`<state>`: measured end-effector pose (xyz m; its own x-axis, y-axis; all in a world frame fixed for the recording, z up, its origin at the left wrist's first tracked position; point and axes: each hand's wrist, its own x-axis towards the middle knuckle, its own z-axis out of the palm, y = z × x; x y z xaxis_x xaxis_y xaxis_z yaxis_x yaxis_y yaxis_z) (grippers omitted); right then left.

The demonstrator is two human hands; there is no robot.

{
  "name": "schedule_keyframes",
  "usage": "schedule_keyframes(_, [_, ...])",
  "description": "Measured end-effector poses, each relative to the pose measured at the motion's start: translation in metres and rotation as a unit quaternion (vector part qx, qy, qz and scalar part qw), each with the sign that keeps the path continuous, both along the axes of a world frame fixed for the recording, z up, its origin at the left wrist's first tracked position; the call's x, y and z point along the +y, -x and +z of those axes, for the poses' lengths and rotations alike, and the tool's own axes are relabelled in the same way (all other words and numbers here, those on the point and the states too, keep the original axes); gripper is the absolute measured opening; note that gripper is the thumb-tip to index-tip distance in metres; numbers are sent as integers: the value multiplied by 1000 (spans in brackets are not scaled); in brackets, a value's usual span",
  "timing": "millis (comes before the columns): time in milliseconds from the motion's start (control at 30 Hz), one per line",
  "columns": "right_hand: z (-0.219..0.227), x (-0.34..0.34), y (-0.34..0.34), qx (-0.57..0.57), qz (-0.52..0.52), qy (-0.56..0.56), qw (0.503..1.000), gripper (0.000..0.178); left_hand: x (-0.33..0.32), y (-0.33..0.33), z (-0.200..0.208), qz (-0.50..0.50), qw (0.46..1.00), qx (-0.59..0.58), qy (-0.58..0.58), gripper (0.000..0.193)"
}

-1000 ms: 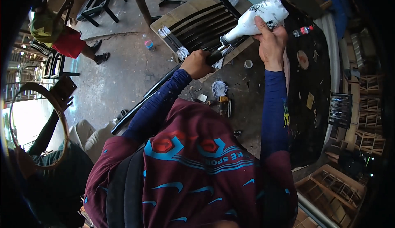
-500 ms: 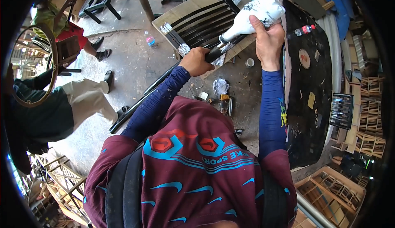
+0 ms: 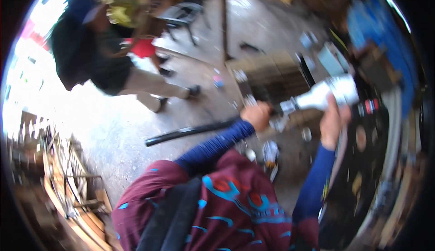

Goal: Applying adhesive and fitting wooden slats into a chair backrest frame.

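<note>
— What does the left hand (image 3: 256, 116) hold?
— It is closed around the far end of a long black bar (image 3: 190, 132), which runs from the fist out to the left over the concrete floor (image 3: 118, 128), lying low and nearly level in the picture. The sleeve on that arm is dark blue.

— And the right hand (image 3: 333, 119)?
— It is wrapped around a white bottle-shaped tool (image 3: 324, 95), gripping it from below near its thicker right end. The narrow left end of the tool points at the left fist; whether it touches the bar there cannot be told, for the picture is blurred with motion.

— Where is all that in the scene?
— Right of centre, in front of the person's chest. Just beyond the two hands stands a slatted wooden piece (image 3: 267, 76), tan with dark gaps. To the right of the right arm runs a dark curved surface (image 3: 362, 160) with small round things on it.

— Anyone else about?
— Another person (image 3: 104, 56) in a dark top and pale trousers stands far left, well apart from the hands, and a dark metal chair (image 3: 183, 17) is behind them. Wooden frames (image 3: 68, 178) are stacked at the near left.
</note>
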<state>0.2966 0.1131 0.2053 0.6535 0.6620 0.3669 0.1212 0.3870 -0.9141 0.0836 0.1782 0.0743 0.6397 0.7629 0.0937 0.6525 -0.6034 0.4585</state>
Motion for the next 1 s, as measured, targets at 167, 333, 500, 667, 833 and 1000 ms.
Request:
schedule_keyframes(167, [-8,-24,-32,122,52,-28,991,52,-28,20,2,15,984,-69,164,41])
schedule_keyframes(333, [22,-17,-48,129,76,-56,987,55,-26,30,12,7,974,-79,210,39])
schedule_keyframes(500, [17,-21,-24,53,54,38,996,58,-20,24,14,-10,976,-92,199,36])
schedule_keyframes(667, [25,-28,-47,90,18,-124,988,54,-18,9,25,-17,987,-82,135,32])
schedule_keyframes(833, [17,-17,-14,68,14,-1,998,50,-11,0,19,-17,991,-95,92,28])
schedule_keyframes(1000, [22,-12,-19,49,22,-5,999,47,-14,-5,35,-15,992,-65,111,28])
